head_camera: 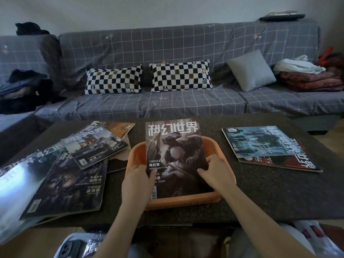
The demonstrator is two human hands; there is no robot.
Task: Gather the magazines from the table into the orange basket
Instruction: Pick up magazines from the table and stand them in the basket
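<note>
Dark-covered magazine (pixel 175 157), white title characters

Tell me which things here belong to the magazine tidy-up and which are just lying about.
Part of the job:
- basket, orange, on the table
- magazine held in it by left hand and right hand
- left pile
- right pair

Just lying about:
- checkered pillows
- grey cushion
- sofa
- folded blankets
- dark clothes
</note>
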